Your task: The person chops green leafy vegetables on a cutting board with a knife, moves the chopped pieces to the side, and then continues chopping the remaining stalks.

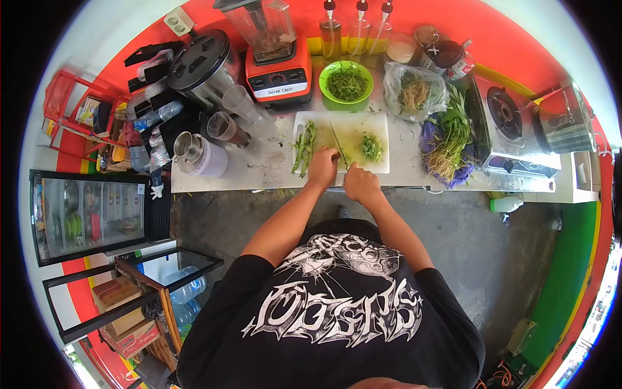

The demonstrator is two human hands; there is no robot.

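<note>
My right hand is closed around the handle of a kitchen knife, whose blade points away from me over the white cutting board. Just left of the blade, my left hand has its fingers curled and pressed together at the board; bits of green stalk show by the blade, but what lies under the fingers is mostly hidden. Long green stalks lie along the board's left side. A small heap of chopped greens sits on the right part of the board.
Behind the board stands a green bowl of chopped greens, with a red blender to its left. At the right are a plastic bag with roots, a bundle of leafy greens and a gas stove. A white jug stands left.
</note>
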